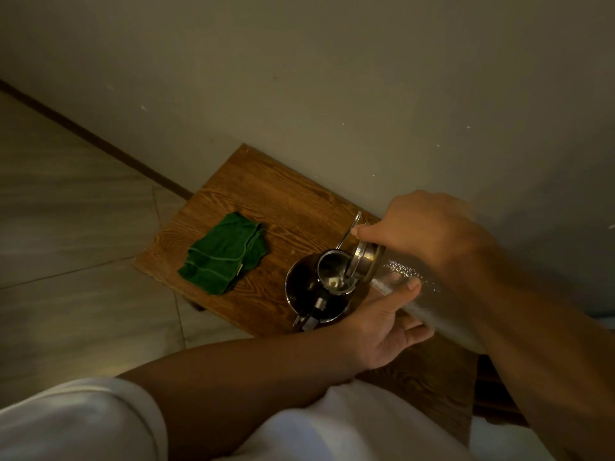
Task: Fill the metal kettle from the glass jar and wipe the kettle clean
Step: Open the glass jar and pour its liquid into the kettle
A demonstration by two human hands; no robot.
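Right now the glass jar lies tipped nearly flat, its long axis running from about four o'clock down by the right forearm up to ten o'clock, where its metal-collared mouth hangs directly over the open top of the metal kettle. The right hand is closed over the jar's upper side near the neck, fingers curled down around the glass; the left hand sits palm-up beneath the jar, fingers loosely bent and cupping its underside, thumb pressed against the glass. A thin stream seems to be falling into the kettle, though the dim light makes it hard to be sure. The kettle stands upright at the near edge of a wooden table, its spout and handle fittings pointing toward six o'clock. Both hands are just beside it at three o'clock; the left is nearer. A folded green cloth lies at nine o'clock from the kettle, apart from it. The table butts against a plain wall, with pale tiled floor to the left.
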